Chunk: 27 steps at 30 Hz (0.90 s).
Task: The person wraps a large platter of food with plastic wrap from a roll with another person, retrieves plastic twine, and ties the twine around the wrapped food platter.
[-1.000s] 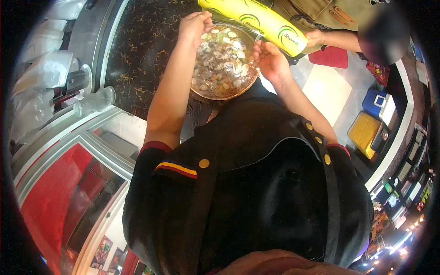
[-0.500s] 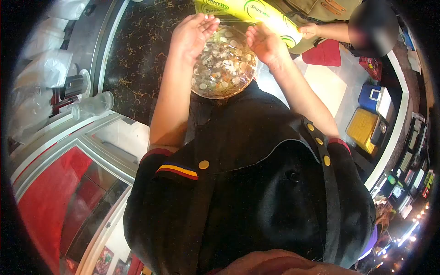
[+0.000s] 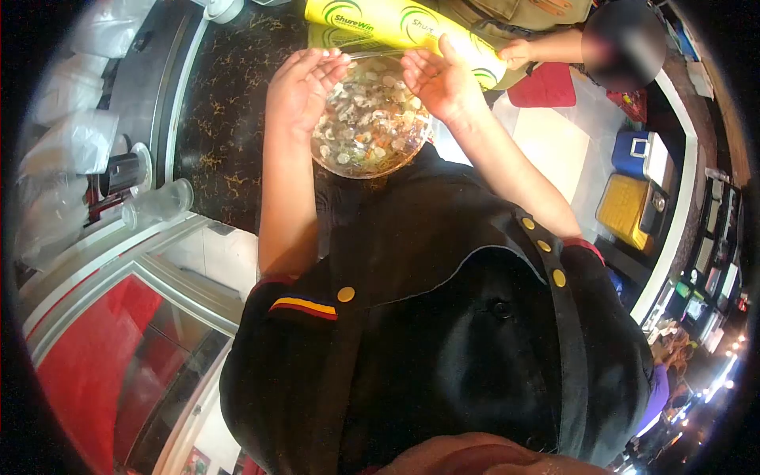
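Curling partway, left hand and right hand flank food; hold (if any) unclear.

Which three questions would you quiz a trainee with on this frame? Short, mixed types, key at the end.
1. Multiple choice: who grips the end of the yellow roll at the right of the picture? a) the camera wearer; b) someone else; c) nobody.
2. True or false: the roll lies between the wearer's chest and the dish.
3. Fill in: the wearer's left hand and right hand are raised near the dish's far edge, and the name printed on the roll is ____.

Key: 1. b, another person's hand. 2. False, it lies beyond the dish. 3. ShureWin.
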Tool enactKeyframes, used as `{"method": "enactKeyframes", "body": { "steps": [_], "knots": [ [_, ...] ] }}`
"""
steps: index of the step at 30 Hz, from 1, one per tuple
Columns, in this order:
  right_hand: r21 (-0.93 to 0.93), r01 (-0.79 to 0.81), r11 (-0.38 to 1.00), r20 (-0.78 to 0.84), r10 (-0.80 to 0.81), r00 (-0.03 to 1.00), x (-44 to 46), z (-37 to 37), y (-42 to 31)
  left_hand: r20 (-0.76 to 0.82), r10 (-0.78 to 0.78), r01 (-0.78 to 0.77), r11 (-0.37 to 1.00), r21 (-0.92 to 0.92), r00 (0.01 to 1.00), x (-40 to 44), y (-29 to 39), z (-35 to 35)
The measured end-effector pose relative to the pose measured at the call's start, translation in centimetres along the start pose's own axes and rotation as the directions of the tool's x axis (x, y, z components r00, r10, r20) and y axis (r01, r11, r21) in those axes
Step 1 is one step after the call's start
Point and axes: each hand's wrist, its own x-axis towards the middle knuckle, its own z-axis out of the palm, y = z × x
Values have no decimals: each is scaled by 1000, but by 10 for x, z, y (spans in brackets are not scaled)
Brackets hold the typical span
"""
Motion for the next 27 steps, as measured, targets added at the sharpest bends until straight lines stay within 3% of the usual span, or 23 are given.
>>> {"method": "enactKeyframes", "body": {
  "steps": [3,5,10,14,16,20,22,26,27],
  "knots": [
    [-75,38,996,-80,-44,996,4,-1,3,-4,-6,6,1000,-1,1000,-4,1,-8],
    [-83,145,986,-45,-150,988,6,-4,7,-44,10,-9,1000,9,999,-3,1,-12],
    [-145,199,969,78,-189,979,-13,4,14,-166,82,-73,996,56,983,24,18,-38],
    [-242,269,932,159,-235,959,-34,31,11,-176,142,-159,983,-87,974,22,38,-25],
    [-274,293,916,211,-240,948,-41,35,14,-171,130,-170,954,-248,977,19,46,-24],
    [-394,348,850,290,-245,925,-53,29,22,-242,218,-263,950,-169,945,5,48,-31],
    [-546,426,722,407,-216,887,-56,22,26,-299,311,-345,936,-69,902,3,39,-40],
    [-566,452,689,512,-136,848,-62,21,45,-196,334,-375,895,-243,922,6,27,-35],
    [-520,378,766,478,-106,872,-64,23,49,-103,340,-354,871,-341,935,3,32,-27]
  ]
}}
